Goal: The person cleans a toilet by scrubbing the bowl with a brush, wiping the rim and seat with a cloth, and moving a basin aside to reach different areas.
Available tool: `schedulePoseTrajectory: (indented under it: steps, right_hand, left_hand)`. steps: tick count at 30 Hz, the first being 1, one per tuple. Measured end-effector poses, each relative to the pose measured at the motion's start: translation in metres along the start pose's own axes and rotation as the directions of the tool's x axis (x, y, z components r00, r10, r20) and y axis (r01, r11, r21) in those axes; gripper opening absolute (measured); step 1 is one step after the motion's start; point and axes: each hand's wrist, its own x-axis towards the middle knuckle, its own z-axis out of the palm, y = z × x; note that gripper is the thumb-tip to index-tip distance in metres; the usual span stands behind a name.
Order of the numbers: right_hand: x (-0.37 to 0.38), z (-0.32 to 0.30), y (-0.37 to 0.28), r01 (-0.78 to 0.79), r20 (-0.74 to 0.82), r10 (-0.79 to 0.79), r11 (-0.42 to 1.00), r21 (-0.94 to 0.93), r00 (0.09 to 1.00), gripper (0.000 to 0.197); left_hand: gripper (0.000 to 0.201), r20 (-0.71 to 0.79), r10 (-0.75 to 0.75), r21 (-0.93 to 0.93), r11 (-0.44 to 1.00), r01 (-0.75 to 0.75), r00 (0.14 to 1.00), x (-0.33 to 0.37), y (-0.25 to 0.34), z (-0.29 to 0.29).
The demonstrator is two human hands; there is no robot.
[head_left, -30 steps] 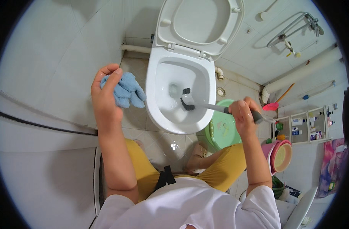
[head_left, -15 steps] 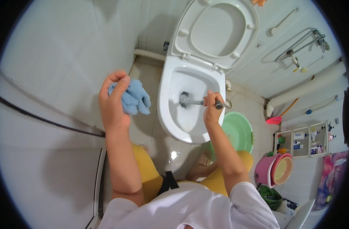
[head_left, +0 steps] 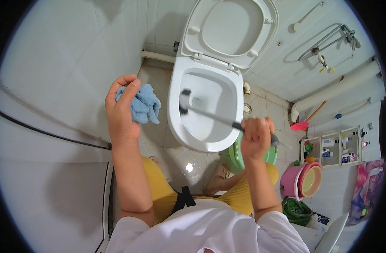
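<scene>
My left hand (head_left: 124,105) is closed round a crumpled light-blue cloth (head_left: 145,104), held up to the left of the toilet. With my right hand (head_left: 257,137) I grip the dark handle of a toilet brush (head_left: 213,116). Its shaft slants leftward over the bowl. The dark-bristled head lies at the upper left inside the rim of the white toilet (head_left: 206,146). Seat and lid (head_left: 266,46) are both raised. A green basin (head_left: 236,157) stands on the floor beside the toilet, partly hidden behind my right hand and forearm.
Stacked pink and red buckets (head_left: 291,182) stand at the right, with a green basket (head_left: 296,212) nearer me. A shelf rack (head_left: 331,147) of bottles is beyond them. A thick white pipe (head_left: 334,93) runs along the right wall. The tiled floor (head_left: 182,164) shines wetly.
My right hand has moved right and nearer to me. The brush head has shifted from the bowl's middle up to its left inner side. The cloth stays in my left hand.
</scene>
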Motion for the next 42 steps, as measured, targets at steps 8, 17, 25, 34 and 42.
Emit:
schedulePoseTrajectory:
  steps: [8, 17, 25, 34, 42]
  right_hand:
    - [0.009, -0.041, -0.086, -0.102, 0.181, 0.159, 0.953, -0.286, 0.971, 0.03]
    - [0.06, -0.042, 0.079, -0.084, -0.118, 0.048, 0.943, -0.321, 0.992, 0.036]
    - [0.128, -0.039, 0.125, -0.075, -0.202, 0.034, 0.977, -0.2, 0.979, 0.035]
    - [0.123, 0.057, 0.033, 0.113, 0.637, 0.097, 0.953, -0.28, 0.765, 0.033]
    - [0.081, -0.006, -0.013, 0.295, 0.373, 0.664, 0.233, -0.927, 0.648, 0.015]
  left_hand:
    - [0.019, -0.023, 0.012, 0.011, 1.0, -0.012, 1.0, -0.001, -0.004, 0.007]
    - [0.016, -0.026, -0.053, -0.013, 0.999, 0.053, 0.998, -0.001, -0.004, 0.009]
    - [0.014, 0.092, -0.086, -0.064, 0.994, 0.092, 0.992, 0.001, -0.022, 0.025]
    - [0.016, 0.09, -0.09, -0.062, 0.993, 0.096, 0.992, 0.001, -0.02, 0.027]
    - [0.017, 0.058, -0.09, -0.074, 0.993, 0.094, 0.994, 0.002, -0.014, 0.017]
